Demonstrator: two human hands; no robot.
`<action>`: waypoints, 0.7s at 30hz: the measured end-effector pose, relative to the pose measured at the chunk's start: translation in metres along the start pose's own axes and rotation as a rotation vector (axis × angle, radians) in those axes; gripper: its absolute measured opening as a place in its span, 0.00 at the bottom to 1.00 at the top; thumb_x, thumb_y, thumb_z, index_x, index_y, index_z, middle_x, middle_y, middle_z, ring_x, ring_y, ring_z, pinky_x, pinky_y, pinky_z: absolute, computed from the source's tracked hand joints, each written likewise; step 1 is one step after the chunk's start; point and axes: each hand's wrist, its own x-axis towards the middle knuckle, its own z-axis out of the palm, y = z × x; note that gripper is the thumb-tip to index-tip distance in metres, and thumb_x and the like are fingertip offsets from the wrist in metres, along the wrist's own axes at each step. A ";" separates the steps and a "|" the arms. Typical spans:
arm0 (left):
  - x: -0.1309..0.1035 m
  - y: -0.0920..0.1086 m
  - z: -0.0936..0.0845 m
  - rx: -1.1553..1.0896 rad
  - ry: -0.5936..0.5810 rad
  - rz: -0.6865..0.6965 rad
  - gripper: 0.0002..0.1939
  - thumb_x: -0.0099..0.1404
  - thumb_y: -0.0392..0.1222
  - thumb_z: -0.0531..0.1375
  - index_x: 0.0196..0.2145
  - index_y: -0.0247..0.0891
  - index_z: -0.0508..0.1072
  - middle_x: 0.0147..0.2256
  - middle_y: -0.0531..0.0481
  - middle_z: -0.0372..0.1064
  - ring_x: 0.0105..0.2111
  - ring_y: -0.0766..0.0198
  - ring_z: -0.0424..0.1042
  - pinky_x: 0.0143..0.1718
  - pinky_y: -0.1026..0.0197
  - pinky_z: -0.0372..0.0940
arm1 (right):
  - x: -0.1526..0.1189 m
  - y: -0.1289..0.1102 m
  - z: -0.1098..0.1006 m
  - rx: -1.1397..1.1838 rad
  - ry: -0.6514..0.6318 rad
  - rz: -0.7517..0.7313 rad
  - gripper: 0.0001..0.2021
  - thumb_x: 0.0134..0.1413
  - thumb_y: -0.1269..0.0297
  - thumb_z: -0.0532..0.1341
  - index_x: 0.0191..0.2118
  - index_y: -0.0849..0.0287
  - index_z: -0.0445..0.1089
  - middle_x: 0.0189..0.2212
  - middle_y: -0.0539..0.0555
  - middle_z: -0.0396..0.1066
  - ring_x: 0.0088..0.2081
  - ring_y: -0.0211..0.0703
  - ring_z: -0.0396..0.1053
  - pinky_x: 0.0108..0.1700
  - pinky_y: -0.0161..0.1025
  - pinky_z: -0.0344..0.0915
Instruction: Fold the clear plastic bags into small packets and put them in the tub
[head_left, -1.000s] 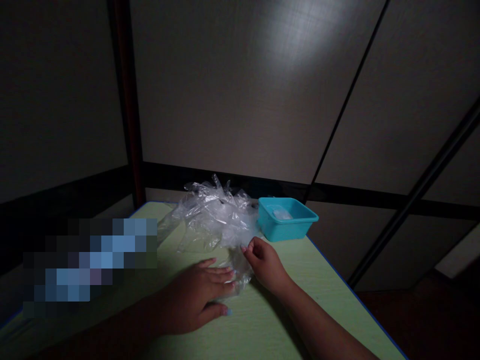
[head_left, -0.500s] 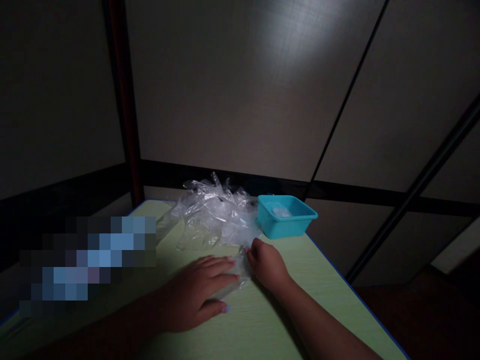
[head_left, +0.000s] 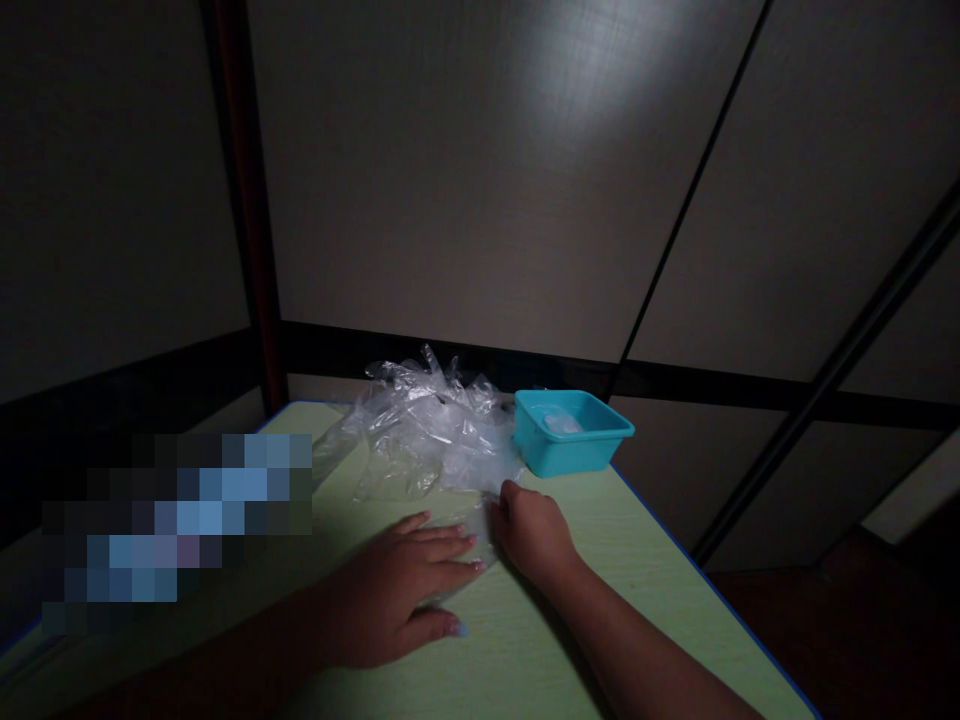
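- Clear plastic piece (head_left: 482,525), thin and wrinkled, lies on the pale green, blue-edged table (head_left: 652,590), at six o'clock in my head-camera view, between the two hands.
- Left hand (head_left: 397,590), at eight o'clock from the piece: palm down, fingers spread, laid partly over the plastic.
- Right hand (head_left: 536,535), at three o'clock from the piece: fingers curled closed at the plastic's edge; I cannot tell whether they pinch it.
- Both hands are near each other but apart.
- Crumpled heap of clear plastic (head_left: 435,420), shiny, at eleven o'clock from the piece.
- Turquoise tub (head_left: 570,457), at two o'clock, just beside the heap; I cannot make out the whitish item (head_left: 562,424) inside.
- Grey panelled wall (head_left: 450,200) at twelve o'clock, behind the table.
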 end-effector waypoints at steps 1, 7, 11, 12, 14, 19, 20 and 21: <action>0.000 0.000 0.001 0.001 0.012 0.002 0.27 0.68 0.53 0.56 0.62 0.51 0.57 0.63 0.46 0.54 0.61 0.49 0.55 0.60 0.40 0.48 | 0.000 0.000 0.001 -0.002 -0.001 -0.001 0.09 0.61 0.63 0.53 0.38 0.59 0.69 0.33 0.60 0.77 0.34 0.50 0.75 0.33 0.38 0.57; -0.002 -0.003 0.005 0.021 0.070 -0.016 0.26 0.67 0.53 0.57 0.61 0.52 0.60 0.62 0.45 0.55 0.60 0.46 0.56 0.59 0.39 0.50 | 0.001 0.002 0.003 0.002 -0.003 -0.008 0.08 0.60 0.63 0.54 0.38 0.58 0.69 0.33 0.59 0.77 0.34 0.49 0.75 0.32 0.38 0.57; -0.003 -0.004 0.007 0.034 0.065 -0.010 0.25 0.67 0.52 0.57 0.61 0.51 0.61 0.61 0.44 0.57 0.60 0.48 0.57 0.59 0.40 0.51 | 0.001 0.003 0.003 0.010 0.001 -0.007 0.08 0.60 0.63 0.54 0.38 0.58 0.69 0.32 0.59 0.77 0.34 0.50 0.75 0.31 0.38 0.56; -0.004 -0.005 0.007 0.034 0.078 -0.006 0.25 0.67 0.52 0.58 0.60 0.51 0.61 0.61 0.44 0.58 0.60 0.48 0.58 0.59 0.40 0.51 | 0.001 0.004 0.004 0.014 0.002 -0.006 0.08 0.60 0.63 0.54 0.38 0.58 0.69 0.32 0.59 0.77 0.34 0.50 0.75 0.31 0.38 0.56; -0.004 -0.006 0.008 0.035 0.103 0.002 0.25 0.67 0.52 0.58 0.60 0.51 0.62 0.60 0.45 0.59 0.60 0.48 0.58 0.59 0.41 0.51 | 0.002 0.004 0.004 0.023 0.003 -0.004 0.08 0.59 0.63 0.55 0.37 0.58 0.69 0.32 0.59 0.77 0.34 0.49 0.74 0.31 0.37 0.55; -0.003 -0.006 0.007 0.055 0.091 0.010 0.24 0.67 0.52 0.57 0.59 0.50 0.63 0.59 0.45 0.60 0.59 0.48 0.59 0.59 0.41 0.52 | 0.002 0.004 0.005 0.074 0.011 0.007 0.06 0.58 0.64 0.56 0.36 0.58 0.69 0.31 0.59 0.77 0.33 0.48 0.74 0.31 0.37 0.54; -0.003 -0.005 0.006 0.068 0.081 0.006 0.23 0.68 0.52 0.56 0.59 0.50 0.63 0.59 0.44 0.61 0.59 0.49 0.59 0.58 0.41 0.52 | 0.002 0.004 0.005 0.092 0.016 0.008 0.06 0.58 0.65 0.56 0.35 0.58 0.69 0.31 0.59 0.77 0.33 0.48 0.73 0.31 0.37 0.54; -0.003 -0.005 0.006 0.083 0.070 0.003 0.23 0.68 0.52 0.56 0.59 0.50 0.63 0.59 0.44 0.61 0.59 0.49 0.59 0.58 0.41 0.52 | 0.003 0.005 0.005 0.114 0.021 0.009 0.06 0.58 0.65 0.56 0.35 0.59 0.69 0.30 0.59 0.76 0.32 0.47 0.73 0.31 0.36 0.53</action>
